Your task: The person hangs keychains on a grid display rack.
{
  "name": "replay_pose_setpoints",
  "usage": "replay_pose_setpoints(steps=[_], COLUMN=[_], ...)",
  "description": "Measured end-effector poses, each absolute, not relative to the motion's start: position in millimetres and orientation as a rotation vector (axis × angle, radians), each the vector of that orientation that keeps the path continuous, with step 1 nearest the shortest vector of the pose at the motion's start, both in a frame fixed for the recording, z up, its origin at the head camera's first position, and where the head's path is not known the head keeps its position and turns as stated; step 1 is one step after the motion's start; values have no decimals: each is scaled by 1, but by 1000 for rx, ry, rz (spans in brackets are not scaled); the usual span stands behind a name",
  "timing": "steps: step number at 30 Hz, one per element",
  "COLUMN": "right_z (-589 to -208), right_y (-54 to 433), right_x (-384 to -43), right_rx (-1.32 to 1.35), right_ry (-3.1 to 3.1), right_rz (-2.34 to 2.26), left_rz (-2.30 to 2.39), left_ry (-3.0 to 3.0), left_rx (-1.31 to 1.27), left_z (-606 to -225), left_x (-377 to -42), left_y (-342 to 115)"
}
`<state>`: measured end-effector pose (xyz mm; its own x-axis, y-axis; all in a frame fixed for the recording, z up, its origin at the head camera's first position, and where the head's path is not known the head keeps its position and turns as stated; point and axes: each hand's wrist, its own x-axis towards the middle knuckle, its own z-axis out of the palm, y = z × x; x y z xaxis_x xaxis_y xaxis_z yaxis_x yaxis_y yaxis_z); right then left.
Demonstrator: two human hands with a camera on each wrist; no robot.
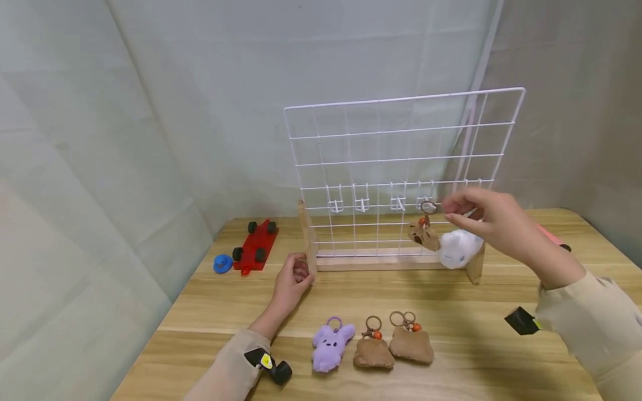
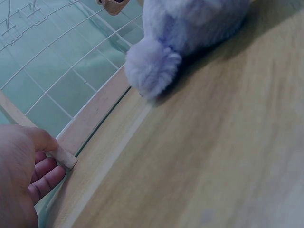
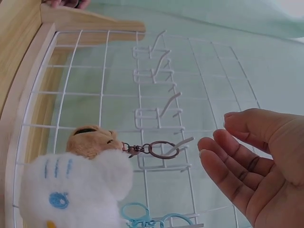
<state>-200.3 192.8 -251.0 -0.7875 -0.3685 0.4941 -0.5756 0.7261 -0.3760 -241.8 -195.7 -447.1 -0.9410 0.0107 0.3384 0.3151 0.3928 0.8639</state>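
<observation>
My left hand (image 1: 292, 280) grips the left wooden side support (image 1: 307, 236) of a white wire grid rack, its thumb against the wood and its fingers curled beside it. My right hand (image 1: 489, 217) is at the rack's right side, fingers loosely bent with nothing between them. Just beyond its fingertips, a brown plush keychain (image 1: 423, 235) hangs with its metal ring (image 3: 164, 149) looped over a white hook (image 3: 183, 144). Next to it hangs a white plush keychain (image 1: 457, 249) with a blue eye, its light-blue ring (image 3: 135, 211) at the neighbouring hook.
Several more hooks (image 1: 362, 205) line the grid. In front lie a purple plush keychain (image 1: 328, 348) and two brown plush keychains (image 1: 373, 353). A red toy car (image 1: 257, 245) and a small blue duck (image 1: 223, 263) are at left; a pinkish object (image 1: 550, 234) is partly hidden behind my right arm.
</observation>
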Motion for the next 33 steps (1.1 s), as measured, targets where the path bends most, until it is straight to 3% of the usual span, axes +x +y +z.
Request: replay_pose_setpoints(steps=[16, 33], right_z=[-278, -323], right_y=[191, 172], right_x=[-180, -171], right_rx=[889, 949], right_ry=[-2354, -2376], right_rz=[786, 929], left_rz=[-1558, -1569], left_ry=[-2417, -2404], left_rx=[-275, -297], left_z=[-409, -412], left_x=[-216, -217], left_y=[-183, -186])
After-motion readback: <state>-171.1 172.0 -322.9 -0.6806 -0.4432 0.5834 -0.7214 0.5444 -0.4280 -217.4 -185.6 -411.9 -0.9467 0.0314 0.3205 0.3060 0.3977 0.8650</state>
